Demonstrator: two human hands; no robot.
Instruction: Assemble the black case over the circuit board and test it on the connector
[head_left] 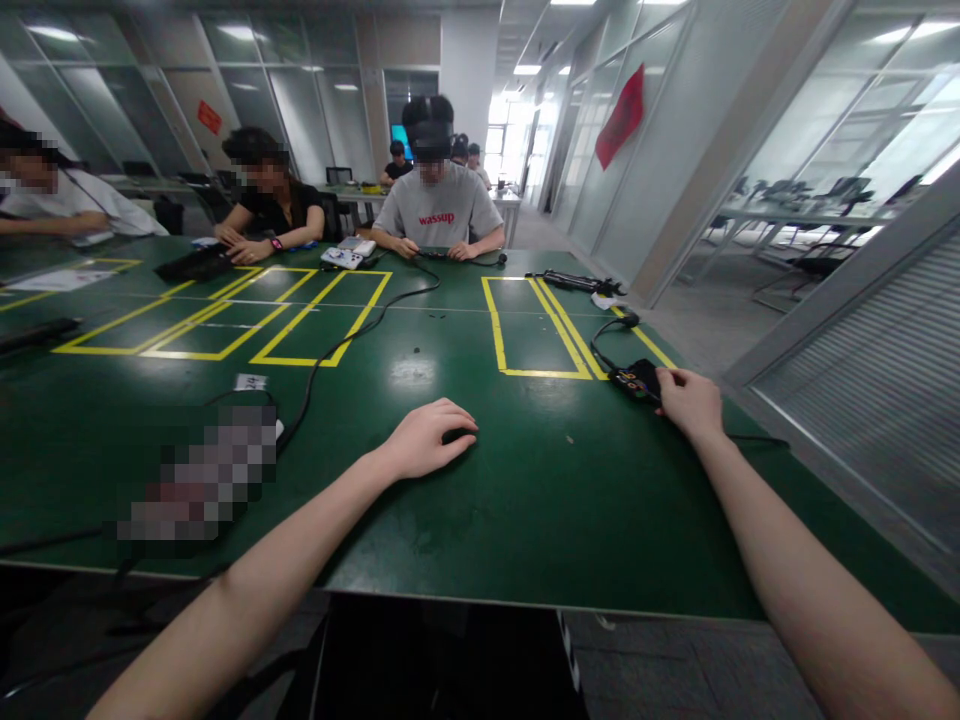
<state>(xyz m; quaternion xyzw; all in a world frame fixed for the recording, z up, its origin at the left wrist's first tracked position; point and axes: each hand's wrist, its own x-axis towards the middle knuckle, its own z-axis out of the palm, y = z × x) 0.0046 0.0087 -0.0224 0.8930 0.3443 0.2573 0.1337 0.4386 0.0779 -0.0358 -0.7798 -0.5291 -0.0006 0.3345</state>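
Observation:
My left hand (429,438) rests on the green table (480,540), palm down. Its fingers are loosely bent, with a gap between thumb and forefinger and nothing in it. Farther out, my right hand (691,404) is closed at the right end of a small black device (636,381) with coloured markings, near the table's right side. A black cable (598,345) curls from the device to a small dark round end (628,320). The fingers partly hide the device's near end.
Yellow tape rectangles (545,375) mark the table. A black folded stand (574,282) lies at the far right. A blurred-out object (206,475) sits at left beside a long black cable (309,380). Across the table sits a person in a grey shirt (442,205); others sit at left.

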